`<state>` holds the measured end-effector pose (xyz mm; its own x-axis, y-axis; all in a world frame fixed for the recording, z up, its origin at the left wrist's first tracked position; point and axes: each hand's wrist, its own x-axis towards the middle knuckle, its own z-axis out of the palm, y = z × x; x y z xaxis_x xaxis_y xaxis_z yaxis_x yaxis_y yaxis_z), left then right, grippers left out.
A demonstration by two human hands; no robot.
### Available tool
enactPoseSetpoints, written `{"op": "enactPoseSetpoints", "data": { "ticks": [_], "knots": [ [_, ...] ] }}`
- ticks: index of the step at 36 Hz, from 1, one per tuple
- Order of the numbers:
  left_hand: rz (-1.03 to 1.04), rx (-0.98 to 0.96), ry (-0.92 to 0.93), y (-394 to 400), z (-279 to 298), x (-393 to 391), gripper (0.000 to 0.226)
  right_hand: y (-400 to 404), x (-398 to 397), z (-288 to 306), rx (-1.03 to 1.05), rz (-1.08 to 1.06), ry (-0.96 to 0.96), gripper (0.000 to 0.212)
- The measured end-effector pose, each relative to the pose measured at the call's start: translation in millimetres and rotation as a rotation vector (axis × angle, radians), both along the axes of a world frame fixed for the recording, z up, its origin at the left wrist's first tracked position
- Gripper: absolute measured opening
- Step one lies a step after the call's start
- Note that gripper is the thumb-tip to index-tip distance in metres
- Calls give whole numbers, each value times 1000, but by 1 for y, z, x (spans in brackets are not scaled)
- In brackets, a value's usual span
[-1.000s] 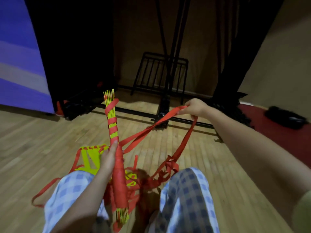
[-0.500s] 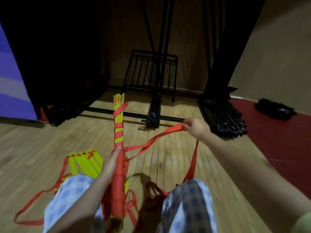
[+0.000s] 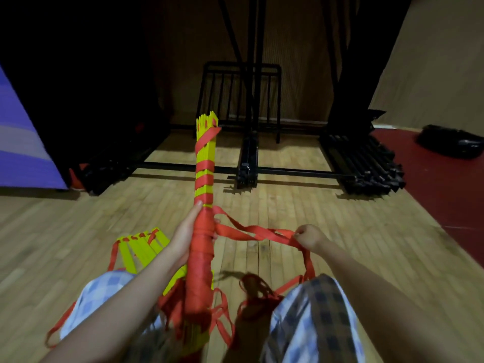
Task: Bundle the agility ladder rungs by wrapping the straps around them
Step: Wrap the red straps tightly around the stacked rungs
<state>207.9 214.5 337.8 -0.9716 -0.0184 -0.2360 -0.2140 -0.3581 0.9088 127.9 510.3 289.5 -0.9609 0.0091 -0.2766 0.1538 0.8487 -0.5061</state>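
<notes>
No writing or brand can be read on anything here; the bundle of yellow rungs (image 3: 205, 155) stands tilted over the wooden floor (image 3: 314, 218), near its front edge between the person's two knees, its top leaning away toward the black rack (image 3: 238, 95). The lower half of the bundle is fully covered with tight turns of red strap (image 3: 251, 231); the upper half shows yellow between about five separate red bands, and the thin rung ends stick out free at the top. The left hand (image 3: 187, 231) holds the bundle at its middle, fingers curled around the wrapped part and the thumb lying straight up along it. The right hand (image 3: 309, 237) is near it on the right side, fingers curled and pinching the strap; from this hand two strands run across to the bundle, and another strand hangs down to the right knee. A second group of yellow rungs (image 3: 141, 247), not yet bundled, lies fanned on the floor at the left of the left arm, joined by red strap; loose red loops lie around the knees. The legs wear checked trousers (image 3: 314, 323); one black rack stands at the far edge of the floor, and one black bag (image 3: 450, 140) lies on the dark red floor at the far right.
</notes>
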Motion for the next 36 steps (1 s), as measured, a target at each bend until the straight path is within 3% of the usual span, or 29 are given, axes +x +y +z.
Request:
{"op": "enactPoseSetpoints", "data": {
  "ticks": [10, 13, 19, 30, 34, 36],
  "knots": [
    [-32, -4, -79, -12, -7, 1, 56, -55, 9, -41, -110, 138, -78, 31],
    [-26, -50, -108, -21, -15, -3, 63, -67, 2, -51, -252, 139, -93, 23],
    [-79, -16, -97, -38, -22, -9, 58, -112, 6, -36, -614, 163, 44, 23],
    [-187, 50, -26, -28, -34, -35, 60, -156, 28, -19, -945, 276, -252, 34],
    [-133, 4, -46, -33, -55, -34, 59, -157, 25, -25, -1024, 207, -227, 39],
    [-118, -25, -54, -33, -61, -37, 54, -157, 25, -27, -1028, 180, -282, 30]
  ]
}}
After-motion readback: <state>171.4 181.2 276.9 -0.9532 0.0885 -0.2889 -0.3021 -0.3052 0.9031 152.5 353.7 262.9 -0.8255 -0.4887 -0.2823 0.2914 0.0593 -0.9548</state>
